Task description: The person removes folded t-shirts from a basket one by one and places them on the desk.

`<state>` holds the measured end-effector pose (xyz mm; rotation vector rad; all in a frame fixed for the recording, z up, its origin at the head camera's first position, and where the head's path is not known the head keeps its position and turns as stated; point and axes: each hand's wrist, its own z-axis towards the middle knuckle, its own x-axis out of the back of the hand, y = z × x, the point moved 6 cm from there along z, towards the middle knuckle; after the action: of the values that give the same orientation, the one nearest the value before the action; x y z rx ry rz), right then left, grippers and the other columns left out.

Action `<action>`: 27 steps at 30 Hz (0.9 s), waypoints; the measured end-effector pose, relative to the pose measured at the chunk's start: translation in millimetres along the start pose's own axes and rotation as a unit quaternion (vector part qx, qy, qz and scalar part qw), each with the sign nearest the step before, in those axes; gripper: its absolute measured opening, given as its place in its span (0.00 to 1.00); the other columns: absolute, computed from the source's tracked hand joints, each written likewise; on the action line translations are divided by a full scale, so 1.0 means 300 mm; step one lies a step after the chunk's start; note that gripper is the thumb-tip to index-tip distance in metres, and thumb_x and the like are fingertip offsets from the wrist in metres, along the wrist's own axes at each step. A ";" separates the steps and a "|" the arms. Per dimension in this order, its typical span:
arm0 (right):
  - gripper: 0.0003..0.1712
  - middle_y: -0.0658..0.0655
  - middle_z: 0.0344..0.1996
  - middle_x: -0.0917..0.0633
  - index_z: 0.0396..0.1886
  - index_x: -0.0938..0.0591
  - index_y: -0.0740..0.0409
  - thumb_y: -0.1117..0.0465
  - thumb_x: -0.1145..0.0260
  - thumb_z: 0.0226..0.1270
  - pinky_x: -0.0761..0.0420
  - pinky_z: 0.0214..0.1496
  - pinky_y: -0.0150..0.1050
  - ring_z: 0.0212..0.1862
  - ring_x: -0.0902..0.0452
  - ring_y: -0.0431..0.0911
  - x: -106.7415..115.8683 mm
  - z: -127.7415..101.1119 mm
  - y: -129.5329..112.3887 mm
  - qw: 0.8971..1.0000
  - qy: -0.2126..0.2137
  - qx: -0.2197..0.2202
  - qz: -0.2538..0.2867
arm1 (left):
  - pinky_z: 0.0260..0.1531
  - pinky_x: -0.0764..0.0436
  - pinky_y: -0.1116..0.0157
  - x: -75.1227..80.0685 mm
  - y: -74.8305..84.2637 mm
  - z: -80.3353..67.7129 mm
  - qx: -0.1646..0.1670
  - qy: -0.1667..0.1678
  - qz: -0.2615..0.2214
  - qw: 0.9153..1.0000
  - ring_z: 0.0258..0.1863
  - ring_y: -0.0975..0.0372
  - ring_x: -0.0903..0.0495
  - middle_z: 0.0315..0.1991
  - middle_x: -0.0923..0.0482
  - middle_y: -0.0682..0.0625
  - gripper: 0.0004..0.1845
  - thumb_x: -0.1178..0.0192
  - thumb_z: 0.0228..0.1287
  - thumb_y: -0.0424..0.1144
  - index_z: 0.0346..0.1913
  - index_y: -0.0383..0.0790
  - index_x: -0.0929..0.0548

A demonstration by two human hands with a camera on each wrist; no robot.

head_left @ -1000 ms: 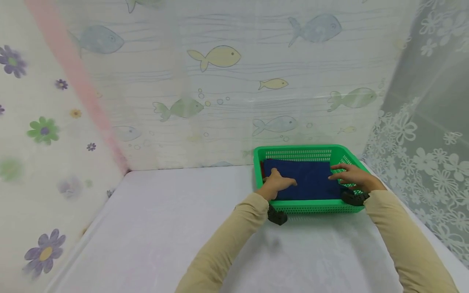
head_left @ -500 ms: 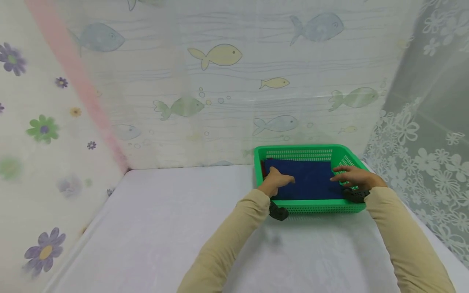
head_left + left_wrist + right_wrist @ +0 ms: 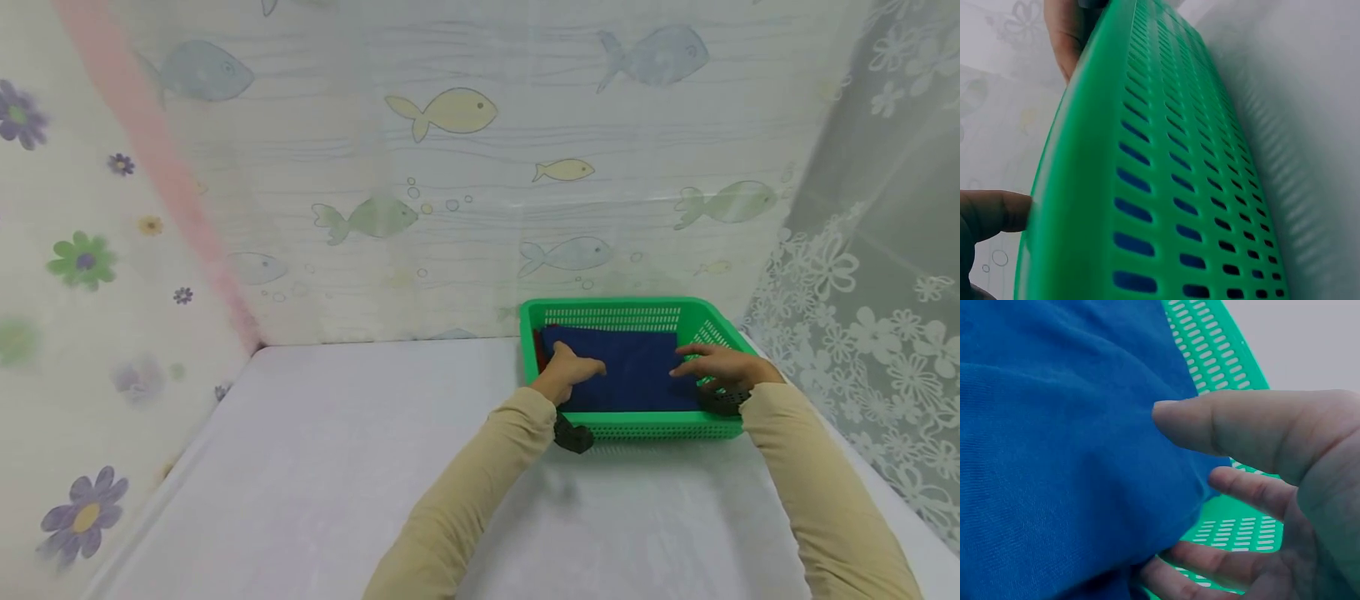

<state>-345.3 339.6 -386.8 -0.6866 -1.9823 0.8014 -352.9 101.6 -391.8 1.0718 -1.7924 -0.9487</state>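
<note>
Right hand (image 3: 718, 367) grips the right edge of the blue cloth (image 3: 630, 371), thumb above, fingers (image 3: 1254, 490) beneath. Left hand (image 3: 568, 373) rests on its left edge, fingers curled; grip cannot be told. Both barely shifted since a second ago. Cloth lies flat in the green basket (image 3: 637, 427), long axis running hand to hand. Below: white table (image 3: 337, 467); beyond: fish-print curtain (image 3: 450, 167).

The green basket (image 3: 637, 427) is moulded plastic, smooth and slightly glossy, its walls perforated with slots. The blue cloth (image 3: 633, 371) inside is soft, matt knit fabric. The table (image 3: 337, 483) wears a smooth, faintly shiny sheet.
</note>
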 end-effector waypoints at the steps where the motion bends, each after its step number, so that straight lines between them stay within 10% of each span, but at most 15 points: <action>1: 0.46 0.83 0.67 0.54 0.71 0.56 0.79 0.56 0.42 0.71 0.36 0.62 0.62 0.67 0.55 0.77 -0.002 0.000 0.000 1.000 -0.002 -0.001 0.000 | 0.63 0.38 0.49 -0.002 0.002 -0.001 0.001 -0.003 -0.003 1.000 0.69 0.44 0.43 0.73 0.50 0.40 0.52 0.35 0.62 0.40 0.77 0.40 0.61; 15: 0.48 0.81 0.69 0.62 0.74 0.55 0.73 0.53 0.39 0.70 0.39 0.61 0.67 0.64 0.56 0.82 -0.003 0.001 -0.010 1.000 0.000 0.005 -0.004 | 0.58 0.30 0.49 0.010 0.013 0.007 -0.015 0.011 -0.017 1.000 0.64 0.48 0.33 0.64 0.34 0.43 0.34 0.33 0.61 0.38 0.68 0.41 0.35; 27: 0.45 0.80 0.70 0.66 0.73 0.49 0.74 0.55 0.38 0.69 0.48 0.64 0.68 0.68 0.64 0.76 -0.006 0.014 -0.015 1.000 0.000 0.029 0.001 | 0.59 0.32 0.50 -0.001 0.008 0.010 -0.012 -0.003 -0.018 1.000 0.65 0.46 0.36 0.67 0.38 0.43 0.39 0.32 0.60 0.35 0.72 0.44 0.39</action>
<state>-348.8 334.2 -386.1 -0.6540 -1.9513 0.8563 -356.1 103.4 -390.8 1.0910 -1.7683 -0.9936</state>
